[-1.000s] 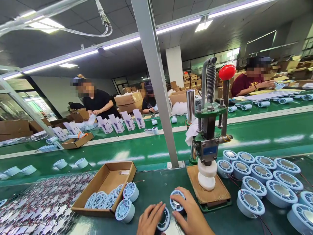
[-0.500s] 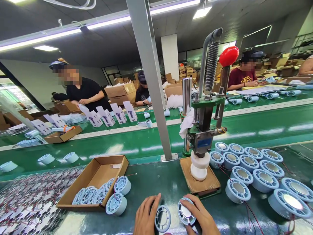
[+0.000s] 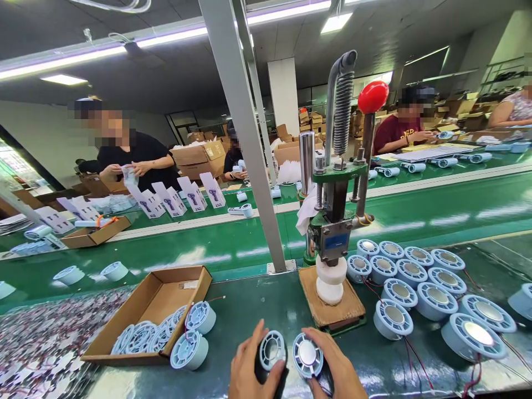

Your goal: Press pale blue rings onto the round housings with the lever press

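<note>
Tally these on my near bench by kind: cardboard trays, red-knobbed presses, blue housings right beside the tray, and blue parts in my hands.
Cardboard tray: 1
Red-knobbed press: 1
Blue housings beside the tray: 2
Held blue parts: 2
Total: 6

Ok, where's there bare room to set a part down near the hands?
Bare worktop lies beyond the left hand and right hand, between the cardboard tray with two housings beside it, and the press. Crowded: right of the press, packed with blue housings; left of the tray, strewn with silvery pieces.
</note>
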`<act>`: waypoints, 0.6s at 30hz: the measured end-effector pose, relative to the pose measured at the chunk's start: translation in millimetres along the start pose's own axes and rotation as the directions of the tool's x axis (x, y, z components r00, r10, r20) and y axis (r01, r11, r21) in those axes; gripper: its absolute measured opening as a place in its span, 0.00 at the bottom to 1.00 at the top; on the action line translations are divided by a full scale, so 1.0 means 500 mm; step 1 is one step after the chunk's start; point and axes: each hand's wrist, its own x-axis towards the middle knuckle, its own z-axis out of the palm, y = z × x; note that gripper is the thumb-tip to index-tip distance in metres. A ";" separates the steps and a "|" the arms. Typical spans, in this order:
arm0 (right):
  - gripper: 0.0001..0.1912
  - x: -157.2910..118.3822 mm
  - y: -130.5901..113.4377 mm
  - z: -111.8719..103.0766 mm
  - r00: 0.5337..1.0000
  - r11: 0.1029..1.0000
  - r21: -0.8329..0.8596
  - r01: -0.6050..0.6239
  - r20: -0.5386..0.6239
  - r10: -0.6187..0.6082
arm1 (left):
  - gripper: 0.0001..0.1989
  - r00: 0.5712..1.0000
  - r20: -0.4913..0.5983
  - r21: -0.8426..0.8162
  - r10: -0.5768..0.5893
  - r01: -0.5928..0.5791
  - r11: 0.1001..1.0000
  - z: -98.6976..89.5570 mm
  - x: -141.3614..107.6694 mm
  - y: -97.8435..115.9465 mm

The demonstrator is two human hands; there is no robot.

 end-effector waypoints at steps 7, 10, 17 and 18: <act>0.38 0.006 -0.001 -0.004 0.990 0.993 0.034 0.111 -0.087 -0.108 | 0.42 0.916 0.198 -0.243 0.348 -0.298 0.923 0.015 0.028 0.100; 0.37 0.007 -0.004 -0.004 0.990 0.994 0.045 0.102 -0.101 -0.097 | 0.42 0.943 0.197 -0.283 0.269 -0.208 0.936 0.021 0.031 0.114; 0.36 0.013 -0.013 -0.012 0.991 0.995 0.048 0.084 -0.105 -0.078 | 0.38 0.974 0.114 -0.373 0.198 -0.143 0.917 0.041 0.024 0.100; 0.37 0.013 -0.012 -0.011 0.992 0.995 0.050 0.088 -0.101 -0.082 | 0.38 0.978 0.102 -0.381 0.180 -0.129 0.916 0.046 0.021 0.099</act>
